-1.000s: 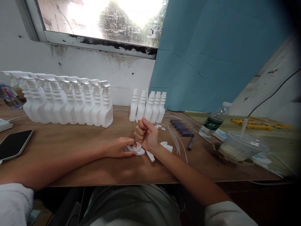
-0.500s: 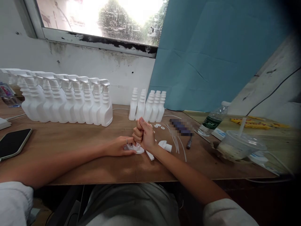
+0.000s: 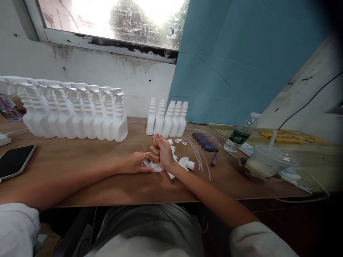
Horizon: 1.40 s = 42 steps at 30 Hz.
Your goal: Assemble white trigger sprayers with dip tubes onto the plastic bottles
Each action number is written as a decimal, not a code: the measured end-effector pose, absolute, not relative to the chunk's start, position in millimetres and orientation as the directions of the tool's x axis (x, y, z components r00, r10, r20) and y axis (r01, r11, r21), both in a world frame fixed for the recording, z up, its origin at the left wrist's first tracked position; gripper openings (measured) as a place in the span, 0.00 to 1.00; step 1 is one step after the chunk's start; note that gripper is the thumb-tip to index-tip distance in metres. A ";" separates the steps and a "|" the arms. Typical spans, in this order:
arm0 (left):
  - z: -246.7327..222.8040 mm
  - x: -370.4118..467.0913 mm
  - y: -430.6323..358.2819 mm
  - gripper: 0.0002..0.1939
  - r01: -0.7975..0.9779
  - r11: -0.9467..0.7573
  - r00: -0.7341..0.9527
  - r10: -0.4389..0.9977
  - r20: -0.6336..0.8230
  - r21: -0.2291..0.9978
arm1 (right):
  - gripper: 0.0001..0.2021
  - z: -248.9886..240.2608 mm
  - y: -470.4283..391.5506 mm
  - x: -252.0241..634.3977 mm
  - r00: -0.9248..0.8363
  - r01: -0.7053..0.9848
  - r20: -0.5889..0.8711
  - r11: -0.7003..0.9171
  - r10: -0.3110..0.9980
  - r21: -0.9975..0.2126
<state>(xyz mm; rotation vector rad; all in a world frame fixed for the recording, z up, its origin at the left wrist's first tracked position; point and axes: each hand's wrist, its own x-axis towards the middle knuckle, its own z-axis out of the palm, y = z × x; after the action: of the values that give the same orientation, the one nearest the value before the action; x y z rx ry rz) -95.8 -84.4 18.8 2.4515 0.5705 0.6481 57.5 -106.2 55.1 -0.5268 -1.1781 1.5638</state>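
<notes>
My left hand (image 3: 138,163) rests low over the table, its fingers and thumb closed round a white plastic spray head part (image 3: 155,167). Right above that part is my right hand (image 3: 163,153), a fist with the thumb on top; whatever it may hold is hidden. Beside my right wrist lie a white spray head (image 3: 186,163) and other white pieces, partly covered by the hand. Small white rings (image 3: 184,143) and several thin clear tubes (image 3: 199,157) lie further right.
A row of white bottles with spray heads (image 3: 119,121) stands at the left, and several open-necked bottles (image 3: 171,119) stand behind my hands. A phone (image 3: 16,161) lies far left. Right are a screwdriver (image 3: 213,159), a water bottle (image 3: 242,134) and a lidded cup (image 3: 264,162).
The view has shifted slightly. My right fist sits slightly further left, and more white pieces show behind it. My left hand keeps its grip on the white part.
</notes>
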 end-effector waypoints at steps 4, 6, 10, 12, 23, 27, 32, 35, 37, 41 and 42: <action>20.8 -95.9 -86.5 0.17 0.273 -0.769 0.794 0.519 0.316 0.577 | 0.26 55.9 -103.1 60.3 -0.356 -0.471 0.246 0.054 0.902 -0.881; 20.9 -96.1 -87.2 0.18 0.288 -0.742 0.789 0.542 0.290 0.605 | 0.24 61.8 -103.8 68.6 -0.395 -0.425 0.278 0.094 0.876 -0.900; 23.1 -94.4 -84.6 0.24 0.246 -0.602 0.726 0.633 0.267 0.759 | 0.15 80.1 -121.5 102.6 -0.413 -0.035 0.470 0.502 0.780 -0.864; 30.1 -91.2 -81.5 0.25 0.162 -0.529 0.700 0.656 0.281 0.833 | 0.32 87.7 -135.3 121.9 -0.451 0.285 0.567 0.714 0.689 -0.640; 131.6 -44.8 -20.4 0.20 -0.082 -0.609 0.570 0.621 0.539 0.789 | 0.24 112.0 -125.3 167.0 -0.412 0.712 0.858 0.696 0.306 0.095; 139.3 -34.8 58.4 0.14 0.333 -0.671 -0.051 0.689 0.723 0.662 | 0.18 118.7 -121.3 182.5 0.081 0.577 0.978 0.791 0.190 -0.201; 120.7 -27.8 109.5 0.24 0.525 -0.422 -0.045 0.854 0.519 0.739 | 0.14 129.0 -124.0 192.6 0.355 0.193 0.885 0.903 0.301 -0.385; 114.3 -30.2 97.2 0.21 0.549 -0.441 -0.005 0.848 0.530 0.710 | 0.15 135.6 -128.3 193.0 0.395 0.113 0.854 0.905 0.339 -0.411; 115.6 -35.1 78.7 0.20 0.589 -0.505 0.052 0.803 0.594 0.631 | 0.15 137.8 -130.2 192.3 0.418 0.086 0.843 0.909 0.338 -0.407; 124.6 -45.0 36.7 0.23 0.682 -0.610 0.193 0.681 0.706 0.403 | 0.15 137.7 -129.8 191.1 0.428 0.074 0.852 0.927 0.303 -0.367; 126.5 -46.4 27.7 0.24 0.699 -0.615 0.214 0.665 0.715 0.364 | 0.15 137.3 -129.2 190.9 0.425 0.075 0.853 0.928 0.302 -0.366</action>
<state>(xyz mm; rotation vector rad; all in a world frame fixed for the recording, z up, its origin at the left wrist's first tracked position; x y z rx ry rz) -46.4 27.7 126.5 2.4763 1.3932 1.4266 190.9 -129.2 137.3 -0.3770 -1.1296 0.1462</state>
